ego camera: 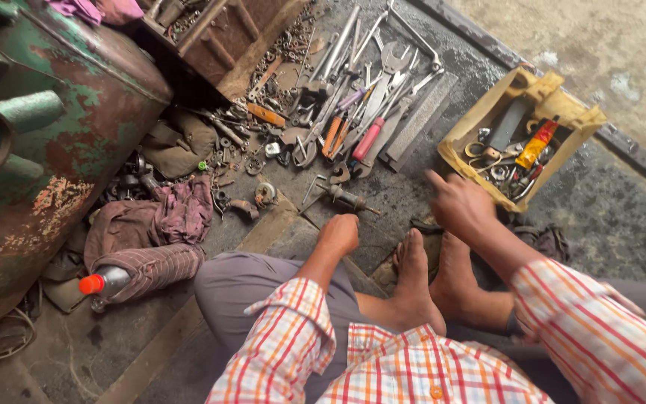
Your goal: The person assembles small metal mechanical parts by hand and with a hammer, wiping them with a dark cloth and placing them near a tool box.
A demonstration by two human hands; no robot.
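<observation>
On stone floor, two bare hands, left hand, right hand, one yellow box

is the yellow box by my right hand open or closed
Open. The yellow box has its flaps folded out, and the tools inside show from above. The right hand is at its near edge.

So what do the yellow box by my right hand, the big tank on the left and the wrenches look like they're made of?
The yellow box looks like cardboard: matte, with folded, frayed flaps. The big tank seems to be painted steel: green paint flaking over rust-brown patches. The wrenches look like bare metal, grey and dully shiny. The right hand reaches toward the box; whether it touches is unclear.
</observation>
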